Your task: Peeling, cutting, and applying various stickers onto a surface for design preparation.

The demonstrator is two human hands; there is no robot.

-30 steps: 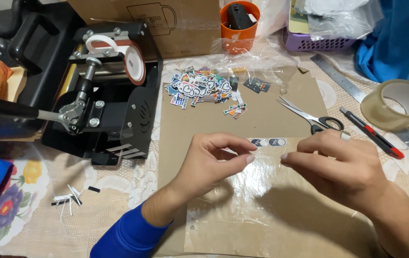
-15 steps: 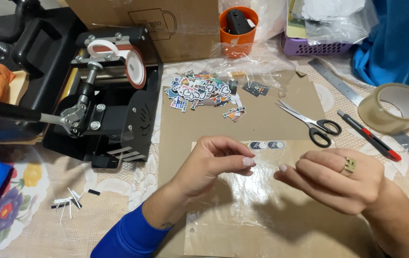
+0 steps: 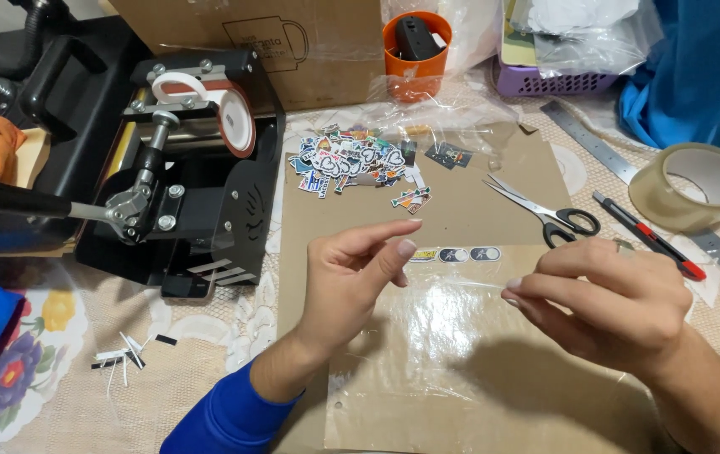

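hands: 2, left hand (image 3: pixel 351 273) + right hand (image 3: pixel 608 307) | small stickers in a row on the clear sheet: 3 (image 3: pixel 452 254) | scissors: 1 (image 3: pixel 549 214) | tape rolls: 1 (image 3: pixel 694 185) | red-and-black cutters: 1 (image 3: pixel 650 237) | metal rulers: 1 (image 3: pixel 591 151) | orange cups: 1 (image 3: pixel 415 52) | mug presses: 1 (image 3: pixel 200 185) | loose sticker pile: 1, way too many to count (image 3: pixel 351 161)

My table (image 3: pixel 208 395) wears a lace cloth with flower prints at its near left corner. On it lie a brown cardboard sheet (image 3: pixel 494 181) in the middle, a black mug press (image 3: pixel 183 168) toward the left edge, a tape roll (image 3: pixel 694 185), a metal ruler (image 3: pixel 588 143) and a red-tipped knife (image 3: pixel 647 235) toward the right edge, and an orange cup (image 3: pixel 415 52) at the far edge.
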